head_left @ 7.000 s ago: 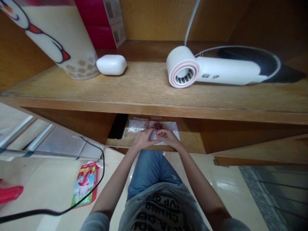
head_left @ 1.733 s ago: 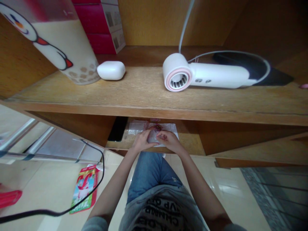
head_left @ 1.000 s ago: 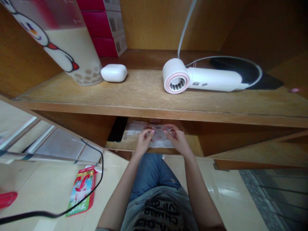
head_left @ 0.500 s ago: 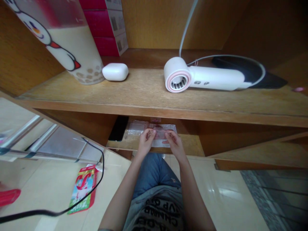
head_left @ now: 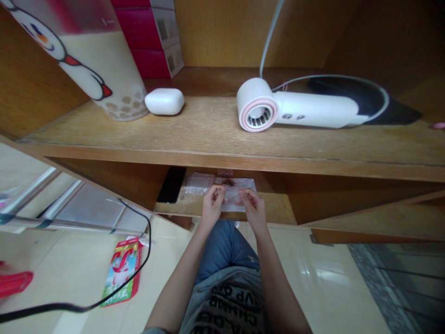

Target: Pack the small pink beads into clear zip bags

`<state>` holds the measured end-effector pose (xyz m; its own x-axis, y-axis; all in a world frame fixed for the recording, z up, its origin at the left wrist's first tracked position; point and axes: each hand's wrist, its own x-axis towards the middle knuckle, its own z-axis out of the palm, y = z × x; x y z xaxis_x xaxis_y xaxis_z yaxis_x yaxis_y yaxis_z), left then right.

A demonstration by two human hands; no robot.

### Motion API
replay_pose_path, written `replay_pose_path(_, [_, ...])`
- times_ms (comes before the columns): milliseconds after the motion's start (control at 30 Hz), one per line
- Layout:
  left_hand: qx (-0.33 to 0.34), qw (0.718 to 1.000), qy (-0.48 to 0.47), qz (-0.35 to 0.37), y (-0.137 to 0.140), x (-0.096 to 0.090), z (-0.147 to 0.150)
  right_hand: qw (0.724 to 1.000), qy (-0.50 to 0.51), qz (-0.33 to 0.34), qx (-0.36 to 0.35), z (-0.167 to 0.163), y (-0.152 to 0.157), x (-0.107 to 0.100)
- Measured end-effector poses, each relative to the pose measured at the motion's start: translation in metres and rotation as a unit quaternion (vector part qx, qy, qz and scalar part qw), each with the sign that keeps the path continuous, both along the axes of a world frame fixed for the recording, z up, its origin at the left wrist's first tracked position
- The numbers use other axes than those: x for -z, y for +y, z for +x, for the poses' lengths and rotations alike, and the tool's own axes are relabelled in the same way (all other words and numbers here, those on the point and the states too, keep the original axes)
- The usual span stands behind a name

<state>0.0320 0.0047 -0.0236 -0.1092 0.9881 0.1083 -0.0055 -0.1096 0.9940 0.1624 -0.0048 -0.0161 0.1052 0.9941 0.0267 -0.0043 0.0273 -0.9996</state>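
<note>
In the lower compartment, my left hand (head_left: 212, 202) and my right hand (head_left: 253, 206) are closed in pinches, a short way apart. Stretched between their fingertips is a small clear plastic bag (head_left: 232, 191), its upper edge showing as a thin line; its contents, if any, cannot be made out. Beneath it lies a whitish sheet (head_left: 233, 208), with small reddish-brown bits (head_left: 228, 182) near its back edge. More clear plastic bags (head_left: 199, 183) lie left of my left hand. Farther left is a black phone (head_left: 171, 184).
The upper shelf (head_left: 208, 134) overhangs my hands. It carries a milk tea cup (head_left: 114, 69), a white earbud case (head_left: 164, 101), pink boxes (head_left: 148, 41) and a white handheld fan (head_left: 313, 109) with a cable. A black cord (head_left: 149, 241) hangs at left above a colourful packet (head_left: 121, 271).
Both hands stay pinched on the bag, which now shows more edge-on, as a thin line. More of the reddish-brown bits behind it is visible. The view has shifted slightly.
</note>
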Motion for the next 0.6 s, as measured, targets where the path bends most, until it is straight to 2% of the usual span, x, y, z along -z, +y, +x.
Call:
replay_pose_path(100, [0.0, 1.0, -0.01, -0.011, -0.0008, 0.0008, 0.0017, 1.0, 0.007, 0.005, 0.006, 0.0006, 0.0011, 0.0015])
replay_pose_path(233, [0.038, 0.998, -0.044, -0.021, -0.0009, 0.0012, 0.001, 1.0, -0.004, 0.011, -0.001, 0.0023, 0.0033, 0.0055])
replay_pose_path(433, [0.056, 0.998, -0.024, -0.004, -0.0012, 0.0008, 0.0001, 0.998, -0.046, 0.027, -0.015, 0.0003, 0.0031, 0.0034])
replay_pose_path(600, [0.059, 0.998, -0.017, -0.013, -0.0039, 0.0013, 0.0019, 0.995, -0.081, 0.051, 0.01, -0.002, 0.0012, 0.0035])
